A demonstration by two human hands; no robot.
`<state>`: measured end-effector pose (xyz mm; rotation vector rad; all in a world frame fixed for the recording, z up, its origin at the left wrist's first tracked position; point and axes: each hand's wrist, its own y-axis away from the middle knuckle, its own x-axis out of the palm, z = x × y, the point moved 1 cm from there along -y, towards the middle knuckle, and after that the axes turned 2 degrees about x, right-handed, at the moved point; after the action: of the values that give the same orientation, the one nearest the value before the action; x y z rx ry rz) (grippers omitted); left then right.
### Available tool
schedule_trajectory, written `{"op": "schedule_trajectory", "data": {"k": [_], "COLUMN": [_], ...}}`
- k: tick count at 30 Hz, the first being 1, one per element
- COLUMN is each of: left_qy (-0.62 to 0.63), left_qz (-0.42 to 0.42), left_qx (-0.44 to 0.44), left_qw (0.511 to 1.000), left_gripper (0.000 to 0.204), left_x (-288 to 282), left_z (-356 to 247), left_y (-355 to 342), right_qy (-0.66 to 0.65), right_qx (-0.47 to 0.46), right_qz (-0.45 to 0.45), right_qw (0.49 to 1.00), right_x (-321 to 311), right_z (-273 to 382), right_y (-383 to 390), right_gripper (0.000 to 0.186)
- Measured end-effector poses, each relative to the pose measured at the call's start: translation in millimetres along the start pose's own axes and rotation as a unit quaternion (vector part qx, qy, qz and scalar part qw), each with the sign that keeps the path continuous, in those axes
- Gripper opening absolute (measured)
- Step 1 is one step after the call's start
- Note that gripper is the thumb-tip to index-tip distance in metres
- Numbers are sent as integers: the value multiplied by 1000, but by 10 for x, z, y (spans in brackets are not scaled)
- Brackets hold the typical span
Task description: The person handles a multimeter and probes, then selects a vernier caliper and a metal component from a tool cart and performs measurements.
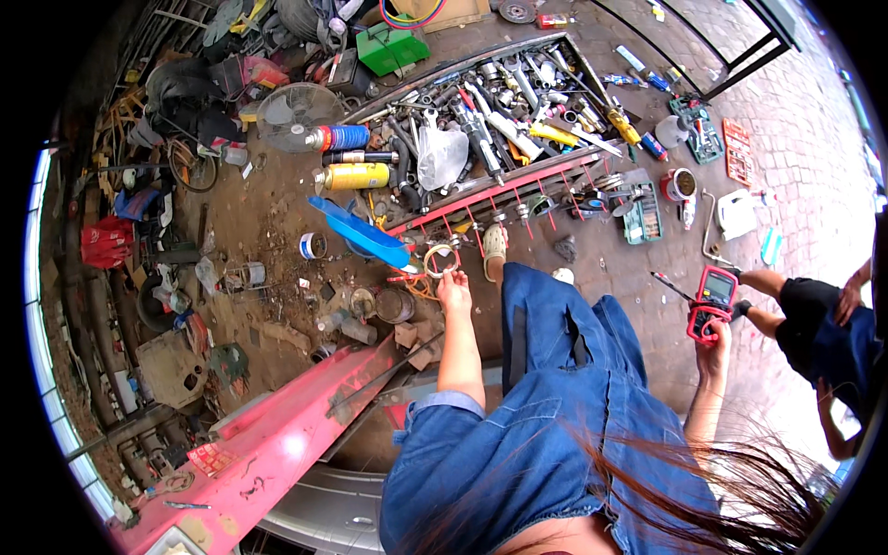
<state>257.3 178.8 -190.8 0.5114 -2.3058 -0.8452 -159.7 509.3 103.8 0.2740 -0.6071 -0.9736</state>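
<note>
My left hand [453, 292] reaches forward to the front of the tool bench, its fingers closed on the edge of a pale ring, which looks like a roll of tape [440, 262]. The ring is beside the bench's red hanging rail [499, 196]. A blue curved plastic piece [361, 235] lies just left of it. Out to the right, my right hand [710, 339] is closed around the lower end of a red multimeter [712, 304] with a grey screen. A black and red test probe [672, 286] sticks out to the meter's left.
Wrenches, sockets and a clear plastic bag [442, 157] crowd the bench tray. Spray cans [356, 176] and a fan [298, 117] stand at its left. A pink metal beam [277, 435] runs along my left. Another person [832, 324] is at the right. Toolboxes [640, 211] lie on the paving.
</note>
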Motion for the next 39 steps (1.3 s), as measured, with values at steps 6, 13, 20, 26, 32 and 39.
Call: {"op": "schedule_trajectory", "data": {"k": [6, 13, 20, 26, 32, 39], "left_qy": [-41, -269, 127, 270, 357, 356], "left_qz": [-15, 274, 761, 787, 750, 795], "left_qx": [-85, 193, 353, 392, 414, 359], "left_qw": [995, 903, 530, 392, 374, 334], "left_gripper": [15, 44, 31, 32, 32, 34], "left_x": [79, 1391, 2880, 3253, 3419, 3672], "left_z": [-58, -724, -1718, -1648, -1394, -1316], "left_y": [56, 1859, 4027, 4416, 4662, 4815], "right_qy": [-7, 4, -7, -28, -59, -84], "right_qx": [-4, 8, 23, 0, -30, -39], "right_qz": [-21, 5, 24, -7, -52, -65], "right_qw": [1000, 1000, 999, 1000, 996, 994], "right_x": [-129, -257, -117, -125, -290, -358], "right_z": [-44, -176, -270, -300, -281, -286], "right_y": [35, -7, -142, 27, 304, 417], "right_gripper": [39, 34, 33, 44, 44, 43]}}
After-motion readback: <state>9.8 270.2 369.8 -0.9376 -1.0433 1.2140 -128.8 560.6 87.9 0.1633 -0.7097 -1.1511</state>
